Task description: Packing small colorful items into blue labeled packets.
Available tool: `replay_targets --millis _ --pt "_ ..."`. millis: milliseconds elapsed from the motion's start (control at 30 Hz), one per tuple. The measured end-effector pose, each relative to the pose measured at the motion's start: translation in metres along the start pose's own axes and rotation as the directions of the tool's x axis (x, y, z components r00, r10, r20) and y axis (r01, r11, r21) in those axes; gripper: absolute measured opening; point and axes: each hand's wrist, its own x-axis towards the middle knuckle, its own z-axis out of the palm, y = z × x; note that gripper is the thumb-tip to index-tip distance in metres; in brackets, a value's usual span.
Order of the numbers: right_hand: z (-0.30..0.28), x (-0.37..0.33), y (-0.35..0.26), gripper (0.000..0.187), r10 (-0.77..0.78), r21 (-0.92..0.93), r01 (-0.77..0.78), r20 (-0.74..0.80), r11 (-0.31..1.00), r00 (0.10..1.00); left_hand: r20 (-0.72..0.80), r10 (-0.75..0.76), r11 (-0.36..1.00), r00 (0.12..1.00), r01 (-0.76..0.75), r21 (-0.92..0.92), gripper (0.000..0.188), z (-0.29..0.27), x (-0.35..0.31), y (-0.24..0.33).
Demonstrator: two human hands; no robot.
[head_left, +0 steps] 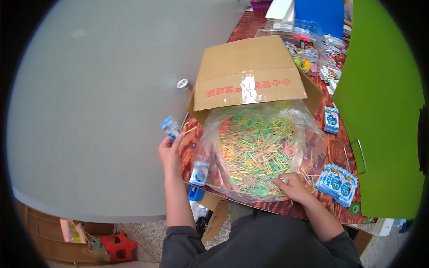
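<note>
My left hand [170, 149] is raised at the left edge of the table, its thumb and fingers closed on a small blue-and-white packet [169, 124]. A pale stick pokes out beside that thumb. In front of me a clear plastic bag [207, 145] lies open, filled with short thin sticks [254, 152] in green, yellow and pink. At the bag's near right rim my right hand [292, 186] is closed around a small bunch of these sticks, their ends showing by the thumb. How many it holds cannot be made out.
A cardboard box [250, 67] stands behind the bag, flap forward. Blue packets lie fanned [338, 184] and in a stack [331, 119] at right; another packet pile [199, 173] sits left. A grey panel [98, 111] and a green panel [389, 125] flank the wood-patterned table.
</note>
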Motion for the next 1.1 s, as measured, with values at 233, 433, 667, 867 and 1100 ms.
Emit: replay_targets --millis 233,433,667,867,1100 --pt "0.006 -0.001 -0.011 0.025 -0.106 0.076 0.120 -0.165 0.990 0.981 0.268 -0.338 0.664 0.902 0.430 -0.611 0.049 0.010 -0.077 -0.039" --pt "-0.003 0.014 -0.067 0.011 -0.427 -0.020 0.438 -0.275 0.899 0.862 0.747 -0.329 0.399 0.577 0.802 -0.444 0.037 0.109 -0.192 -0.040" --pt "-0.008 0.019 -0.067 0.008 -0.590 -0.225 0.546 -0.283 0.807 0.756 0.850 -0.249 0.284 0.464 0.874 -0.394 0.023 0.140 -0.183 -0.023" --pt "-0.007 0.012 -0.064 0.007 -0.592 -0.206 0.556 -0.312 0.806 0.743 0.814 -0.260 0.318 0.519 0.842 -0.435 0.028 0.137 -0.194 -0.029" --pt "-0.016 0.015 -0.057 0.010 -0.625 -0.362 0.512 -0.378 0.779 0.683 0.593 0.550 0.726 0.589 -0.688 0.010 0.042 0.139 -0.199 0.036"
